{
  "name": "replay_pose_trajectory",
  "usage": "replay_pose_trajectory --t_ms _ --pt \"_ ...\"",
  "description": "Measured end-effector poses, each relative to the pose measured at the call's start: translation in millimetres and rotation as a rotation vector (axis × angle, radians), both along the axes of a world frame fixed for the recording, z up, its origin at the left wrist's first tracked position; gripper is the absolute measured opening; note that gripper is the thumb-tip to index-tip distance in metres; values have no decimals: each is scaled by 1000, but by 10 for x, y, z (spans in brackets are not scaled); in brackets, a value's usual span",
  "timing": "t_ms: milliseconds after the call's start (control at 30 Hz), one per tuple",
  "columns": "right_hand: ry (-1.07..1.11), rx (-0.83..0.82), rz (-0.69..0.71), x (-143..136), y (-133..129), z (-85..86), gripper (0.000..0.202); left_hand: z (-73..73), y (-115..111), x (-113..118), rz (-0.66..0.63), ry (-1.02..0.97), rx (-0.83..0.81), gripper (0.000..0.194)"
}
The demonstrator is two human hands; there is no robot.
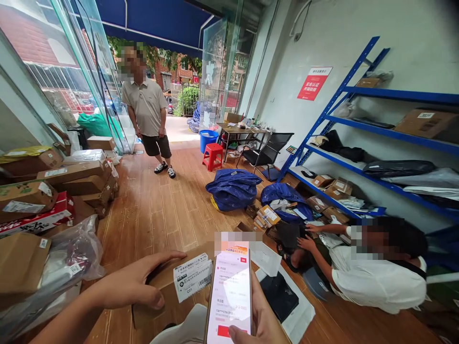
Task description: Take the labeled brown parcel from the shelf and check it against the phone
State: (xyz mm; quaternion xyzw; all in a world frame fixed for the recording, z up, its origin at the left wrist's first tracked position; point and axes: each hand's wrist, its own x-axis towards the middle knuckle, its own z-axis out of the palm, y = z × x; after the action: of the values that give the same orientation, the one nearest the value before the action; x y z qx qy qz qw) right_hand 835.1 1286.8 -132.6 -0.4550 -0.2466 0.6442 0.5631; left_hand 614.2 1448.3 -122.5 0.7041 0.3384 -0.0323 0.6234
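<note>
Right fingers (263, 317) wrapped around phone (230, 294), left hand (138, 282) spread flat, holding nothing, on cardboard parcel (168, 286) propped low in front; risk judged: parcel's shipping label (192, 276) curls off-angle to phone, so a scan could misread, or one-handed phone could slip.

At six o'clock the right hand (263, 317) holds a lit phone (230, 294) upright, thumb on its lower edge. At seven o'clock the left hand (134, 282) lies flat on a cardboard box (168, 291), fingers spread just beside its white barcode label (192, 275). At four o'clock a crouching person (366, 272) reaches into parcels by the blue shelving (376, 129). At eleven o'clock a standing person (148, 112) faces in from the doorway. Stacked cartons (68, 179) fill nine o'clock; a blue sack (233, 188) and red stool (213, 156) sit near the centre.
</note>
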Motion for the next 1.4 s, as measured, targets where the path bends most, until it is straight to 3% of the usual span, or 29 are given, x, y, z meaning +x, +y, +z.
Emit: replay_pose_trajectory --t_ms 67,200,267,467,733,1000,1400 --pt "8 3 -25 -7 -18 -19 136 22 -55 2 -5 53 171 88" --pt "27 1 -33 -19 -62 -74 138 57 -192 29 -12 206 726 87" --pt "31 5 -51 -19 -81 -108 140 70 -237 46 -29 222 836 86" --pt "-50 1 -139 42 -113 -157 132 78 -257 44 -76 212 788 88" --pt "-99 0 -190 125 -146 -142 125 32 -246 -45 -35 214 654 92" --pt "-46 -25 -150 39 -151 -22 129 76 -288 -81 -29 206 581 94" --pt "-49 40 -86 87 -196 -126 114 95 -289 -98 -20 236 625 95"
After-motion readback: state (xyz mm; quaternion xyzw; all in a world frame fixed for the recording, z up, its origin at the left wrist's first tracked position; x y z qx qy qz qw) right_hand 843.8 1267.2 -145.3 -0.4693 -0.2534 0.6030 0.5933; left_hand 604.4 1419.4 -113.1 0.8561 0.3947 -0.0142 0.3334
